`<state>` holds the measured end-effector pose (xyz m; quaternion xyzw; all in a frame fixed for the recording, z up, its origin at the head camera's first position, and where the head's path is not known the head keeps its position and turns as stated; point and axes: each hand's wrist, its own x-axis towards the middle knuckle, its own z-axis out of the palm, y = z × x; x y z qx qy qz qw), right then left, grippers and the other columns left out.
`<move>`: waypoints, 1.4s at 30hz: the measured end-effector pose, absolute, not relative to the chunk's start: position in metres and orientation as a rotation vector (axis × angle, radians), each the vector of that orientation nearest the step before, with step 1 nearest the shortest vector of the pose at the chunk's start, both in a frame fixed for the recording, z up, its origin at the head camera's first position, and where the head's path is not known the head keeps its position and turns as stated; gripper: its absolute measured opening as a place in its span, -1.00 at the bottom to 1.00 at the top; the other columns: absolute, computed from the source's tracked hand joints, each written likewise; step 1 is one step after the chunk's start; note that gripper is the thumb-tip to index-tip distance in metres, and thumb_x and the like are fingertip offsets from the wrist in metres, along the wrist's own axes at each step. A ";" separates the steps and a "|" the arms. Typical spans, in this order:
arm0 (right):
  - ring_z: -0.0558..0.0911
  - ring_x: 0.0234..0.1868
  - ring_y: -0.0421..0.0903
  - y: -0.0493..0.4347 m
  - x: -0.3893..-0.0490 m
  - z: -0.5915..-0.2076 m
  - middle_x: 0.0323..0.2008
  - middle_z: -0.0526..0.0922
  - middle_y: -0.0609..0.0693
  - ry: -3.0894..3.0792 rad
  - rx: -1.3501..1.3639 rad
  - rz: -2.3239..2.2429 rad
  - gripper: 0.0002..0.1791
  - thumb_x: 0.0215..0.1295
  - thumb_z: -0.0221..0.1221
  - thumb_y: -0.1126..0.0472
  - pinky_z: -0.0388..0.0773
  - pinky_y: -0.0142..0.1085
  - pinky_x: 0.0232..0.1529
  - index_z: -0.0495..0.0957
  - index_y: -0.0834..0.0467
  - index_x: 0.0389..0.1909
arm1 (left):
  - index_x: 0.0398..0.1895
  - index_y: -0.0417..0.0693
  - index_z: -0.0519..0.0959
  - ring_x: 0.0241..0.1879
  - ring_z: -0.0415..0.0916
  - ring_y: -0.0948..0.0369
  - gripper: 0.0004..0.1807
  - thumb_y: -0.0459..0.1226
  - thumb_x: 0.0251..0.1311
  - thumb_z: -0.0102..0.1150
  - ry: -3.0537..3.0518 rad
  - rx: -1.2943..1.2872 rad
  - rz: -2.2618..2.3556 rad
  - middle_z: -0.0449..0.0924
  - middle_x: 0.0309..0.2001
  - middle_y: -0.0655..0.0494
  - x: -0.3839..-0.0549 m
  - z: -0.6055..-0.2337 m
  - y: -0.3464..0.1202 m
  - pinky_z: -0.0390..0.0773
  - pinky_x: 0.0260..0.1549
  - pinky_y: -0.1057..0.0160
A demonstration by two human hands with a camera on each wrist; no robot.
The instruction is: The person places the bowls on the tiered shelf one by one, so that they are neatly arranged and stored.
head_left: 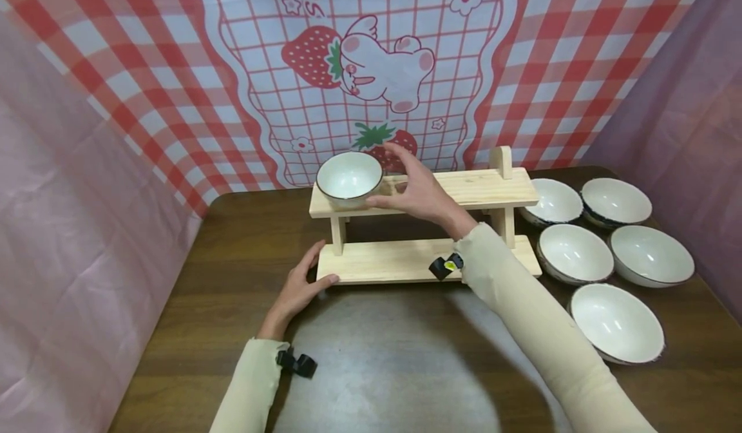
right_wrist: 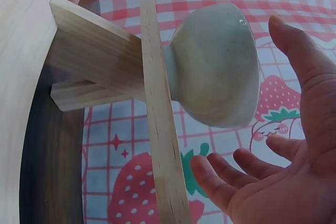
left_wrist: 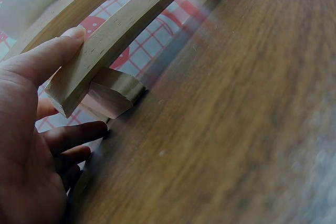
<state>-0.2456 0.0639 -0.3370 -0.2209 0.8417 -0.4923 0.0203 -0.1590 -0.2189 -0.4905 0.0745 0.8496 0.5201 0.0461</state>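
Observation:
A white bowl (head_left: 350, 176) with a dark rim stands upright at the left end of the upper board of a two-tier wooden shelf (head_left: 382, 262). Just to its right is my right hand (head_left: 422, 191), thumb and fingers spread; the right wrist view shows a gap between them and the bowl (right_wrist: 215, 66). My left hand (head_left: 298, 289) holds the left end of the lower board. In the left wrist view the thumb of that hand (left_wrist: 23, 93) lies on the board (left_wrist: 113, 35), with the other fingers around and below its end.
Several more white bowls (head_left: 575, 252) sit on the brown table (head_left: 232, 259) to the right of the shelf. A checked strawberry-print cloth (head_left: 382, 66) hangs behind. Pink curtains (head_left: 75, 194) flank the table. An upright wooden piece (head_left: 502, 162) rises at the upper board's right end.

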 end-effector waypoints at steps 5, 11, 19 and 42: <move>0.29 0.50 0.08 0.070 -0.244 -0.338 0.56 0.16 0.05 2.608 -0.688 -1.528 0.15 0.02 0.51 -0.01 0.50 0.04 0.29 0.04 -0.03 0.57 | 0.58 0.08 0.12 0.47 0.26 -0.07 -0.10 -0.17 0.22 0.37 2.606 0.225 1.567 0.38 0.43 -0.15 -0.160 -0.492 -0.219 0.11 0.43 -0.25; 0.30 0.50 0.11 0.076 -0.242 -0.339 0.53 0.22 0.09 2.596 -0.696 -1.570 0.14 0.00 0.53 0.03 0.47 0.03 0.32 0.08 0.02 0.56 | 0.58 0.10 0.12 0.48 0.24 -0.08 -0.11 -0.17 0.23 0.35 2.595 0.217 1.565 0.36 0.44 -0.16 -0.158 -0.485 -0.217 0.11 0.44 -0.25; 0.32 0.50 0.08 0.088 -0.236 -0.342 0.50 0.25 0.08 2.578 -0.685 -1.600 0.12 0.02 0.52 0.08 0.43 0.03 0.36 0.08 -0.02 0.56 | 0.59 0.00 0.08 0.49 0.21 -0.10 -0.10 -0.25 0.24 0.34 2.568 0.203 1.583 0.34 0.45 -0.20 -0.159 -0.486 -0.216 0.09 0.45 -0.25; 0.36 0.47 0.11 0.116 -0.218 -0.351 0.49 0.27 0.13 2.610 -0.683 -1.586 0.07 0.07 0.49 0.11 0.44 0.06 0.34 0.09 -0.03 0.56 | 0.57 0.08 0.13 0.48 0.24 -0.07 -0.11 -0.19 0.22 0.37 2.593 0.219 1.574 0.39 0.43 -0.14 -0.158 -0.489 -0.220 0.10 0.44 -0.26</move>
